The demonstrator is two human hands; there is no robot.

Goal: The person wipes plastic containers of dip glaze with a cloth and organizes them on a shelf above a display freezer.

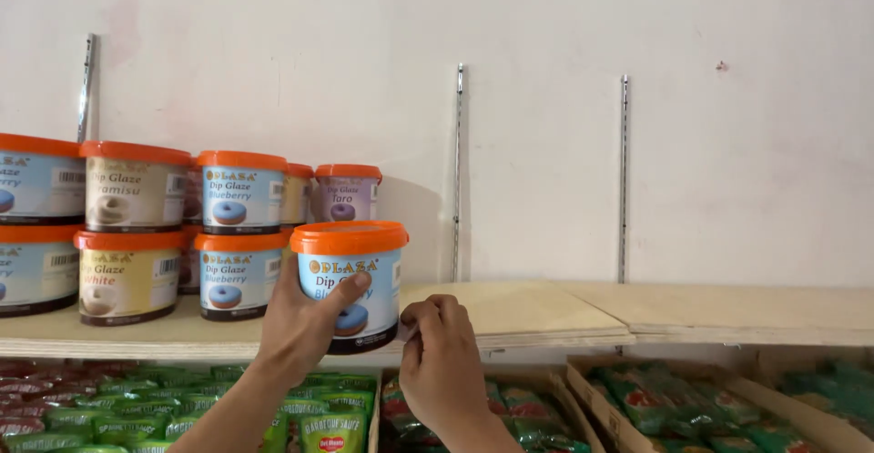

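Fingers (350, 287) of left hand (300, 325): wrapped around a blue-labelled glaze tub (350, 285) with orange lid, thumb across the label, tub held upright at the front edge of the wooden shelf (546, 312). Right hand (442, 362): fingers curled shut, pinching at the tub's lower right rim. Just left, on the same shelf: stacked tubs (182, 230) with orange lids, two tiers, blue, cream and purple labels. Below: green packets (137, 412) in rows, further packets in cardboard boxes (592, 385). Behind: white wall (546, 98).
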